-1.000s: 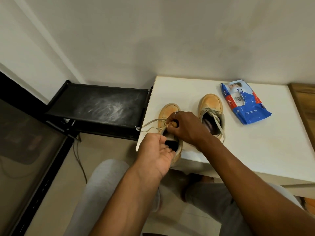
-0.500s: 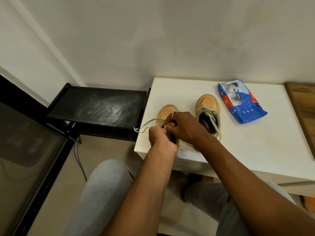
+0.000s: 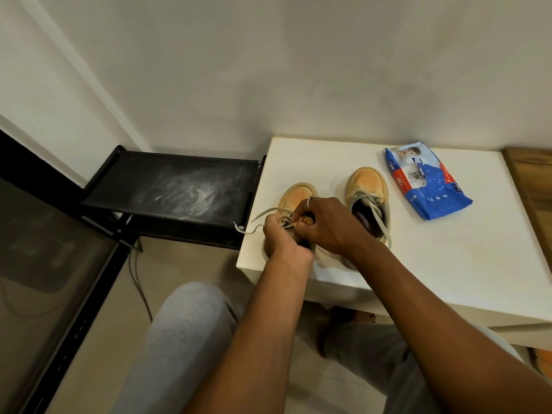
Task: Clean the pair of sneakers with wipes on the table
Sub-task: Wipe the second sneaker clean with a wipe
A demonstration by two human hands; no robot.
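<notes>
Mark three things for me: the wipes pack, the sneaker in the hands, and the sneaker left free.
wipes pack (image 3: 433,194), head view, blue wrapper face below the label.
held sneaker (image 3: 298,196), head view, tan toe cap.
free sneaker (image 3: 366,182), head view, tan toe cap.

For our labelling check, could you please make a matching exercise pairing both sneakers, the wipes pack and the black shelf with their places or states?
Things: 1 left sneaker; 2 right sneaker; 3 wipes pack; 4 black shelf.
States: A dusty, beside the table; B held by left hand and right hand; C standing untouched; D blue, right of both sneakers.
Pairs: 1-B; 2-C; 3-D; 4-A.
</notes>
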